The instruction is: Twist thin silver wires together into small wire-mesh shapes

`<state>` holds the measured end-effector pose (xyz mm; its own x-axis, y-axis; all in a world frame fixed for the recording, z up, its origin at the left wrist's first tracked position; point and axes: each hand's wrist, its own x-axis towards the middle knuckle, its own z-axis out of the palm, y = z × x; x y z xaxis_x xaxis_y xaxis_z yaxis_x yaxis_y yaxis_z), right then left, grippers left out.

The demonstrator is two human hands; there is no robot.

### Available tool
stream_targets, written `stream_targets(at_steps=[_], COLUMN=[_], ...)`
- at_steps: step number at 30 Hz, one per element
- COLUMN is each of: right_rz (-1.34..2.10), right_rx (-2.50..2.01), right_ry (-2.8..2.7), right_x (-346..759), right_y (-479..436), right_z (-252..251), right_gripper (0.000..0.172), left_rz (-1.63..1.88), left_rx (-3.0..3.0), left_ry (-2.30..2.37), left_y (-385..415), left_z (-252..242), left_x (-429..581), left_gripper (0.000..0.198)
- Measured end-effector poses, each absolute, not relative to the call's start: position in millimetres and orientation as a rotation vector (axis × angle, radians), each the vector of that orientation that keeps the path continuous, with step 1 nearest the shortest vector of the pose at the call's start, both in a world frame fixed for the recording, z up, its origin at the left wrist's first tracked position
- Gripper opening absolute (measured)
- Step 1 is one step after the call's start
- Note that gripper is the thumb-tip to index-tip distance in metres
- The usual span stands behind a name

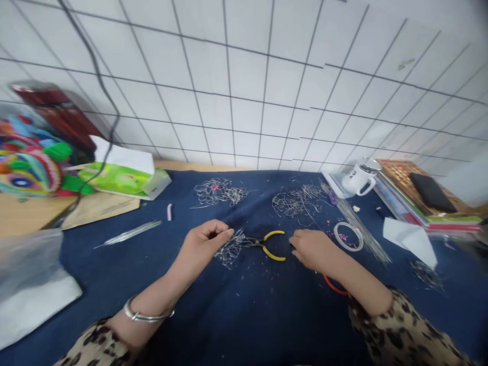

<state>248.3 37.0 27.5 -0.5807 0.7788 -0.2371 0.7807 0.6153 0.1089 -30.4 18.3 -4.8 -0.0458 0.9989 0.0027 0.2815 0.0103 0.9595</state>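
My left hand (206,241) is closed in a pinch, thumb against forefinger, beside a small tangle of silvery wire (231,250). Whatever lies between those fingertips is too fine to make out. Yellow-handled pliers (273,252) lie on the dark blue cloth with their jaws at the tangle and their handles spread. To the right of the handles, my right hand (310,248) is held low with its fingers curled together, their tips partly hidden. A thin strand runs toward it from a larger wire heap (292,202), but I cannot tell whether it is gripped.
Another wire heap (219,192) lies behind my left hand. On the right are a white ring-shaped spool (348,237), a bundle of straight wires (364,234), orange handles (335,285) under my forearm, and a mug (359,178). A tissue pack (122,175) sits back left.
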Motion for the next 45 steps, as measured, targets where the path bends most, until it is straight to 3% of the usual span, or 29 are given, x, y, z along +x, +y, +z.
stream_targets(at_steps=[10,32,40,45], right_rz=[0.325,0.25,0.016,-0.47], right_rx=[1.38,1.481,1.505,1.569], right_ry=[2.558,2.665,2.785,2.917], right_x=[233,245,249,239], right_y=[23,23,23,18], right_z=[-5,-14,-7,4], right_gripper=[0.017,0.018,0.011,0.006], left_rz=[1.176,1.138,1.157,1.177], left_rx=[1.167,1.17,1.143,1.121], left_ry=[1.273,1.088,1.082,1.106], left_y=[23,23,22,21], left_z=[-5,-9,-6,-4], left_x=[-34,-30,-30,-30], left_gripper=[0.019,0.017,0.014,0.014])
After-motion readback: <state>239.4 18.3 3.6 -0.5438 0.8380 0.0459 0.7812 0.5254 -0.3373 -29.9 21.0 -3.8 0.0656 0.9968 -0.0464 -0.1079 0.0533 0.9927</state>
